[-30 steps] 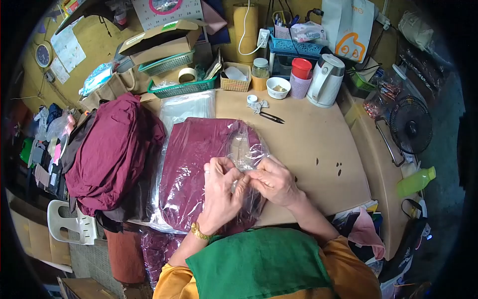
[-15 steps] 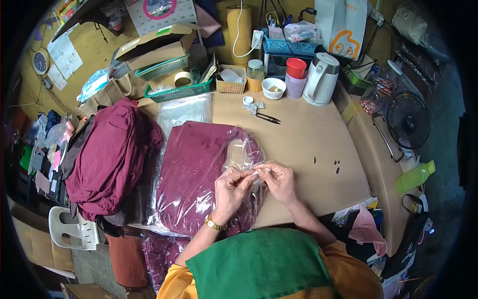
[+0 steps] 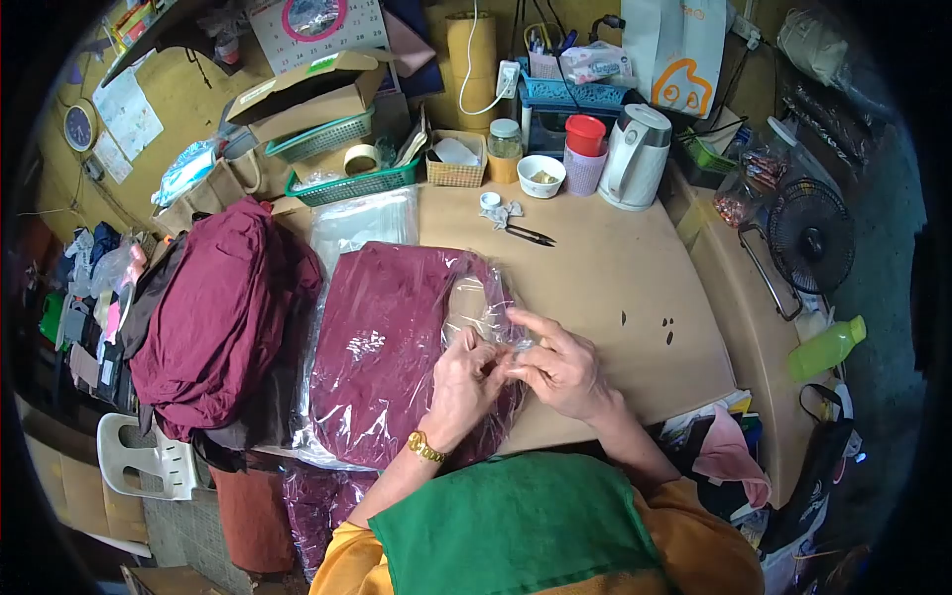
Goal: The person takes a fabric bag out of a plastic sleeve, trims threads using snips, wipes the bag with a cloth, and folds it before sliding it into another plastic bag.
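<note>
A folded maroon garment (image 3: 382, 337) lies on the table inside a clear plastic bag (image 3: 474, 297). At the bag's right edge my left hand (image 3: 464, 382) is closed, its fingertips pinching the plastic. My right hand (image 3: 563, 372) meets it there, thumb and lower fingers pressed together and the index finger raised. Whatever lies between the right fingertips is too small to make out. Beyond the hands, a pair of black thread snips (image 3: 531, 236) rests near a small white round container (image 3: 490, 200).
A heap of maroon cloth (image 3: 208, 307) stands at the left, beside flat clear bags (image 3: 367, 223). Along the back are a green basket (image 3: 357, 185), a white bowl (image 3: 541, 177) and a kettle (image 3: 636, 159). A fan (image 3: 813, 236) and a green bottle (image 3: 827, 347) are at the right.
Both hands have moved slightly down toward me. The right index finger has lifted away from the pinch and now points up and left. The bagged garment stays in place.
</note>
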`<state>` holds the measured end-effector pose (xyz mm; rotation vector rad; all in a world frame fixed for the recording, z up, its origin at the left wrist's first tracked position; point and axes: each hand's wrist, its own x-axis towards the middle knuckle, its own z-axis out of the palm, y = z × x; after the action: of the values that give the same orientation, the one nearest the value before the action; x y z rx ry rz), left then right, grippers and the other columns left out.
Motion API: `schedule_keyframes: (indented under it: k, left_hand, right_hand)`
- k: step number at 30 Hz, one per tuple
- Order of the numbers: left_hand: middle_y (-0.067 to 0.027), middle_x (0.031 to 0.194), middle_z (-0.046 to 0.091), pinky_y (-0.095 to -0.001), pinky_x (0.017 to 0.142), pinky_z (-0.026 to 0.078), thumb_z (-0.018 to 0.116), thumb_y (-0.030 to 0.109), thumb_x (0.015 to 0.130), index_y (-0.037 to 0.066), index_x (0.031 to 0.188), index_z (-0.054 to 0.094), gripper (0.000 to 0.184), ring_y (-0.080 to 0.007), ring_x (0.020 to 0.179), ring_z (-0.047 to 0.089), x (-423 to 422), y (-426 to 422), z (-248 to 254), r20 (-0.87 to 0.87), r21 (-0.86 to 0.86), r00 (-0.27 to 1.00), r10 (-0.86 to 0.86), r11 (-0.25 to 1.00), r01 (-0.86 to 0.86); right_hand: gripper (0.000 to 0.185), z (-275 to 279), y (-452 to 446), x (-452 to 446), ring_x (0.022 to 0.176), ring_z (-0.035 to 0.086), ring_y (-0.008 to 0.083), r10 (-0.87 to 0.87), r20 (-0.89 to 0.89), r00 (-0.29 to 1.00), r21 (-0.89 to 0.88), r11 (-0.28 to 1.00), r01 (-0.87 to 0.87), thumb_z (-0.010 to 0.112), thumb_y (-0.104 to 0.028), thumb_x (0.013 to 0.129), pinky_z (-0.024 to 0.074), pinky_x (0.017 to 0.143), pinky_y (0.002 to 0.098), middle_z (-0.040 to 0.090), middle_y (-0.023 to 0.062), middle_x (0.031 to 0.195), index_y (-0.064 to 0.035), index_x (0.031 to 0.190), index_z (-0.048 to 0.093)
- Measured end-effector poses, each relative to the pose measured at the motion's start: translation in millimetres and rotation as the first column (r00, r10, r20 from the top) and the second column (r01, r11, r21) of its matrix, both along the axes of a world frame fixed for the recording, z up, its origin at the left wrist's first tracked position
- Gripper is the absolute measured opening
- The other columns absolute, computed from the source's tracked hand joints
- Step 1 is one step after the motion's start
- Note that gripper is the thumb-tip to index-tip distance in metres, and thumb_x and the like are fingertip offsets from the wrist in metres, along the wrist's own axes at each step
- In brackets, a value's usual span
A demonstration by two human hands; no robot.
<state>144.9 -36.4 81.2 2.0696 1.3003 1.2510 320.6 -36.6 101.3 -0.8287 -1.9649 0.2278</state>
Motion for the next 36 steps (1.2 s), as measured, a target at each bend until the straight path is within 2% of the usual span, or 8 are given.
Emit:
schedule_keyframes:
  k: [4,6,10,12,22,24,27,36]
  left_hand:
    - [-0.0103,0.075,0.054,-0.0361,0.056,0.049,0.078,0.006,0.076,0.001,0.086,0.070,0.013,-0.0239,0.064,0.059,0,-4,5,-0.034,0.061,0.999,-0.007,0.998,0.009]
    - [-0.0103,0.075,0.053,-0.0358,0.054,0.048,0.077,0.005,0.076,0.001,0.084,0.069,0.012,-0.0237,0.063,0.058,1,-5,7,-0.019,0.072,1.000,0.009,0.997,-0.008]
    - [-0.0101,0.073,0.052,-0.0343,0.053,0.045,0.076,0.003,0.076,-0.001,0.084,0.069,0.010,-0.0225,0.061,0.054,1,-3,0,0.047,0.099,0.999,0.009,0.995,-0.014]
    - [-0.0102,0.072,0.052,-0.0338,0.053,0.044,0.076,0.002,0.076,-0.002,0.084,0.069,0.011,-0.0221,0.061,0.053,1,-2,0,0.066,0.118,0.998,0.001,0.993,-0.008]
    - [-0.0111,0.077,0.053,-0.0325,0.060,0.049,0.068,-0.006,0.072,0.001,0.086,0.059,0.018,-0.0227,0.068,0.058,5,-1,-5,0.123,0.078,0.992,-0.015,0.997,0.006]
    - [-0.0111,0.084,0.056,-0.0339,0.063,0.050,0.067,-0.006,0.071,0.002,0.094,0.060,0.025,-0.0246,0.071,0.058,0,5,-10,0.103,0.126,0.993,-0.064,0.991,0.051]
    - [-0.0092,0.090,0.060,-0.0326,0.069,0.053,0.065,-0.008,0.072,0.002,0.107,0.063,0.036,-0.0243,0.075,0.061,4,-1,6,0.168,0.204,0.975,-0.142,0.973,0.107]
    - [-0.0062,0.079,0.060,-0.0320,0.059,0.049,0.082,0.007,0.072,0.005,0.089,0.074,0.019,-0.0195,0.070,0.060,7,2,3,0.088,0.269,0.990,-0.110,0.960,0.083]
  right_hand:
    - [0.012,-22,14,-8,0.072,0.066,0.0203,0.069,-0.196,0.978,-0.223,0.968,-0.113,0.077,-0.006,0.078,0.0530,0.065,0.0305,0.066,0.0081,0.091,-0.0023,0.078,0.065]
    - [0.010,-35,19,-13,0.070,0.064,0.0193,-0.129,-0.650,0.748,-0.522,0.792,-0.316,0.077,-0.003,0.079,0.0517,0.063,0.0295,0.064,0.0085,0.081,-0.0003,0.080,0.067]
    - [0.011,-23,9,-14,0.069,0.064,0.0223,-0.188,-0.358,0.915,-0.510,0.860,-0.023,0.076,-0.002,0.079,0.0521,0.064,0.0314,0.063,0.0097,0.080,0.0015,0.088,0.069]
    - [0.014,-11,4,-12,0.072,0.065,0.0250,-0.079,-0.117,0.990,-0.179,0.982,0.057,0.073,0.001,0.081,0.0527,0.065,0.0336,0.063,0.0120,0.082,0.0027,0.094,0.070]
    - [0.007,-19,9,12,0.069,0.061,0.0183,0.015,-0.032,0.999,-0.219,0.975,-0.022,0.069,-0.003,0.086,0.0489,0.062,0.0301,0.063,0.0073,0.082,0.0019,0.091,0.068]
    - [0.012,-35,13,18,0.066,0.055,0.0099,0.204,-0.545,0.813,-0.695,0.432,-0.574,0.066,-0.012,0.093,0.0439,0.060,0.0248,0.062,0.0011,0.081,-0.0008,0.091,0.066]
    - [0.015,-40,16,20,0.066,0.050,0.0047,0.000,-0.794,0.608,-0.591,0.234,-0.772,0.063,-0.018,0.097,0.0399,0.060,0.0204,0.061,-0.0018,0.082,-0.0031,0.094,0.065]
    - [0.014,-33,17,22,0.065,0.053,0.0042,-0.036,-0.810,0.585,-0.575,0.247,-0.780,0.063,-0.013,0.096,0.0443,0.059,0.0200,0.066,0.0014,0.082,0.0012,0.098,0.067]
